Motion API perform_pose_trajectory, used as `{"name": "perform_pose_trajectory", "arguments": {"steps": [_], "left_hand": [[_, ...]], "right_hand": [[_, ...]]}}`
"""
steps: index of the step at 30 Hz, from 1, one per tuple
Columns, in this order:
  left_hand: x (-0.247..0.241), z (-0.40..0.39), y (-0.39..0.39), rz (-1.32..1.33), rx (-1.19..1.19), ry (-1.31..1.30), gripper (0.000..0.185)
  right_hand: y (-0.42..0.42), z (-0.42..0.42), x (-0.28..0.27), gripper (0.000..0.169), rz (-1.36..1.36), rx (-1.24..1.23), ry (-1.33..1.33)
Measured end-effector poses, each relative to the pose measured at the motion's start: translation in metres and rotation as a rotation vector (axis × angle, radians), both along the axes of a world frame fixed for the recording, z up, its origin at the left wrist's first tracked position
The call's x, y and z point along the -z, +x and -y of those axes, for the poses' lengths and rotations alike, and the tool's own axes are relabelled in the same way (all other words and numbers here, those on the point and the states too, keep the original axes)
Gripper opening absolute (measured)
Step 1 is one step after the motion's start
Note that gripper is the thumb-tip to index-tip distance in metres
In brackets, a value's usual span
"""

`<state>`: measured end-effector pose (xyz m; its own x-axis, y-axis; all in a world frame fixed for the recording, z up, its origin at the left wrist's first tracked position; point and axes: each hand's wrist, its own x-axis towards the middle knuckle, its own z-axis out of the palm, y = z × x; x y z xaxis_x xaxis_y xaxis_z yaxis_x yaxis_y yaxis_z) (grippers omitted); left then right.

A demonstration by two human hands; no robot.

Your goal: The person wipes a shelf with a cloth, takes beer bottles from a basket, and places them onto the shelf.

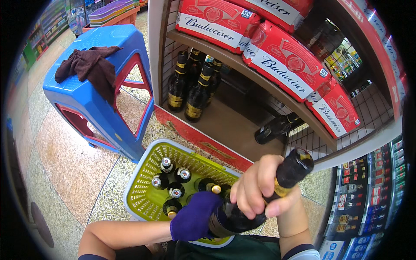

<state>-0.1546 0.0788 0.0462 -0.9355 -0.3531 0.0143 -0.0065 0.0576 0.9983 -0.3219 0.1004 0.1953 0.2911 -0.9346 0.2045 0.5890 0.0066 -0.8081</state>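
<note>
A dark glass bottle [232, 216] with a gold neck band is held tilted in front of my body. My right hand [260, 188] grips it around the neck and shoulder. My left hand [198, 216], under a purple cloth or glove, presses against its lower part. Below my hands is a green plastic basket [143, 198] with a grey rim. Several capped bottles [175, 191] stand in it, some with silver caps and some with gold; my hands and the held bottle hide its right part.
A display shelf [227, 120] holds several dark bottles [196, 100] below and red Budweiser packs [282, 65] above. One bottle [274, 130] stands apart at the right. On a blue plastic stool [126, 42] lies a brown cloth [87, 66]. Stocked shelves [354, 195] line the right.
</note>
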Motion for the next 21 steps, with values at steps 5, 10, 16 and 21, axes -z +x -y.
{"name": "perform_pose_trajectory", "arguments": {"steps": [5,10,16,21], "left_hand": [[-0.038,0.013,0.007,0.072,0.196,-0.133,0.048],[-0.029,0.022,-0.003,-0.041,-0.054,-0.556,0.029],[-0.029,0.028,0.009,0.018,0.155,-0.606,0.024],[-0.016,0.018,0.007,-0.23,-0.005,-0.316,0.016]], "right_hand": [[-0.004,-0.019,-0.031,0.035,-0.082,0.332,-0.121],[0.008,-0.027,-0.052,0.039,-0.338,1.058,-0.351],[-0.041,0.012,0.012,0.025,-0.916,0.936,-0.47],[-0.083,0.053,0.073,0.02,-0.944,1.184,-0.242]]}}
